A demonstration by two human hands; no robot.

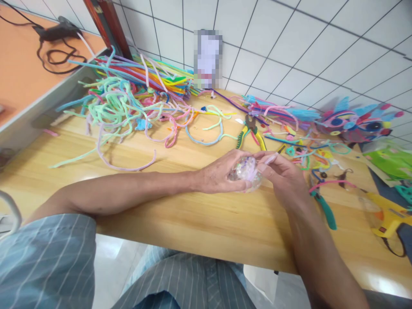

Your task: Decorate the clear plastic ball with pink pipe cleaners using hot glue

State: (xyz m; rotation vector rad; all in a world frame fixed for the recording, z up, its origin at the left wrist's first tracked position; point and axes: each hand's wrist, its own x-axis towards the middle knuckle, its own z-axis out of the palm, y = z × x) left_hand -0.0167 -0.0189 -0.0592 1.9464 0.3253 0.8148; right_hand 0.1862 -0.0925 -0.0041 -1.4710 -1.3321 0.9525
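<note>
My left hand (pixel 222 174) is wrapped around a clear, glittery ball-like object (pixel 243 169) with shiny, many-coloured bits and a pale lilac part showing. Its exact kind cannot be made out. On the other side of it, my right hand (pixel 278 169) pinches a short pale lilac strip (pixel 270 159) that looks like a pipe cleaner, between thumb and fingers. Both hands meet at the object, just above the wooden table (pixel 206 214). Fingers hide much of the object. Beyond them lie yellow-and-green-handled pliers (pixel 251 128).
Tangled pipe cleaners (pixel 116 103) and a straight bundle (pixel 161 77) lie at the back left. A phone (pixel 207 58) leans against the tiled wall. To the right are green-handled cutters (pixel 325 210), a yellow glue gun (pixel 388 214) and a colourful pipe-cleaner figure (pixel 354 122).
</note>
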